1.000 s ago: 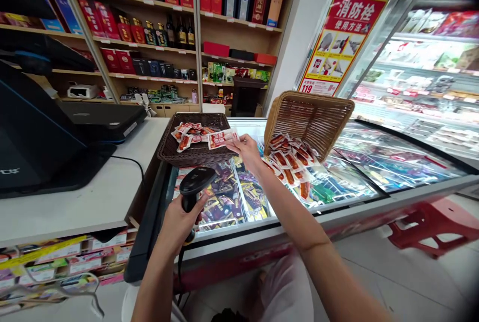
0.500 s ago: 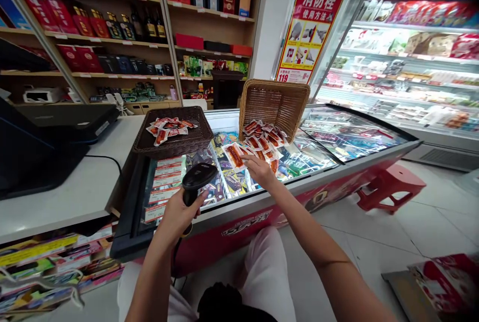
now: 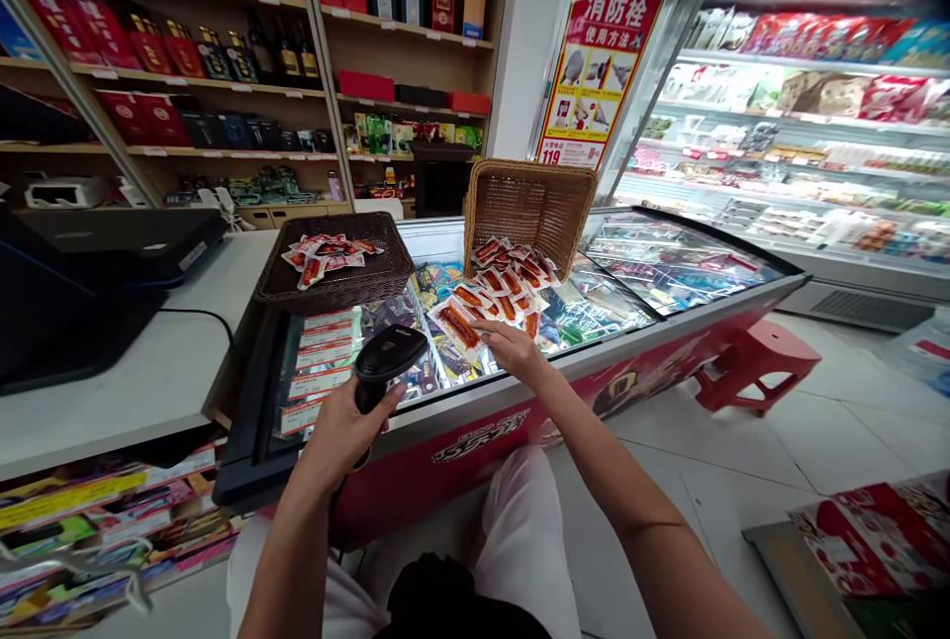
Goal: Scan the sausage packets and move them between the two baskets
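Note:
My left hand (image 3: 348, 426) is wrapped round the handle of a black barcode scanner (image 3: 390, 352), whose head points forward over the freezer. With its fingertips closed on the edge, my right hand (image 3: 511, 350) holds a clear-wrapped sausage pack (image 3: 458, 322) above the freezer lid. Just beyond it, more sausage packs (image 3: 512, 280) spill from a tan wicker basket (image 3: 530, 209) tipped on its side. To the left, a dark brown wicker basket (image 3: 337, 288) contains several similar packs (image 3: 327, 255).
Under the baskets runs a chest freezer (image 3: 475, 436) with a glass lid. A counter (image 3: 170, 362) with dark equipment is at left. A red stool (image 3: 757, 362) stands at right, near a refrigerated display (image 3: 802, 125). Shelves of boxes (image 3: 223, 50) line the back.
My right hand has drawn the sausage pack slightly towards me and lower, away from the pile. My left hand still grips the scanner. The view has shifted a little.

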Demonstrator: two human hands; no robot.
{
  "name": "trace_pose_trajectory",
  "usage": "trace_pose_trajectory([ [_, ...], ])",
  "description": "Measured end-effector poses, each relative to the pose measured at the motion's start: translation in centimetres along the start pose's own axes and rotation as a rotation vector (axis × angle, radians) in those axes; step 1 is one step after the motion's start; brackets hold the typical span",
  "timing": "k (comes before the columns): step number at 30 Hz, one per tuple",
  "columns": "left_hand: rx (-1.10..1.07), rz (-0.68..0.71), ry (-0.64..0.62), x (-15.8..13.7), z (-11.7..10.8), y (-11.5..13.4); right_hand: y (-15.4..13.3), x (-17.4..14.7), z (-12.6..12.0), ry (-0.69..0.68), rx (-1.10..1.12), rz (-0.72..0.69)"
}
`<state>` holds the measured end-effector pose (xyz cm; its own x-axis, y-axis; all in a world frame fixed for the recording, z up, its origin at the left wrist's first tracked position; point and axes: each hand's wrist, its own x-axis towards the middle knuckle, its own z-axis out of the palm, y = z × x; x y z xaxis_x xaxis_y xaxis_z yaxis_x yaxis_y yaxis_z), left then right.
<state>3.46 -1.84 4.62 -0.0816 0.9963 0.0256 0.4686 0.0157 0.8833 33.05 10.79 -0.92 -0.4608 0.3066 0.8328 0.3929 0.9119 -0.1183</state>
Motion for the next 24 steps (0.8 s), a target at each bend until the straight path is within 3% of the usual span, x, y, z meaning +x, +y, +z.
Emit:
trace_pose_trajectory([
  [18, -0.032, -0.044, -0.013, 1.4, 0.8, -0.3, 0.7, -1.0, 1.4, -0.051, -0.019, 0.019],
  [21, -0.050, -0.049, -0.018, 1.9, 0.8, -0.8, 2.1, -1.1, 1.6, -0.041, -0.080, 0.040],
  [24, -0.101, -0.071, -0.028, 2.4, 0.9, -1.4, 5.2, -0.7, 1.7, 0.000, -0.167, 0.137],
])
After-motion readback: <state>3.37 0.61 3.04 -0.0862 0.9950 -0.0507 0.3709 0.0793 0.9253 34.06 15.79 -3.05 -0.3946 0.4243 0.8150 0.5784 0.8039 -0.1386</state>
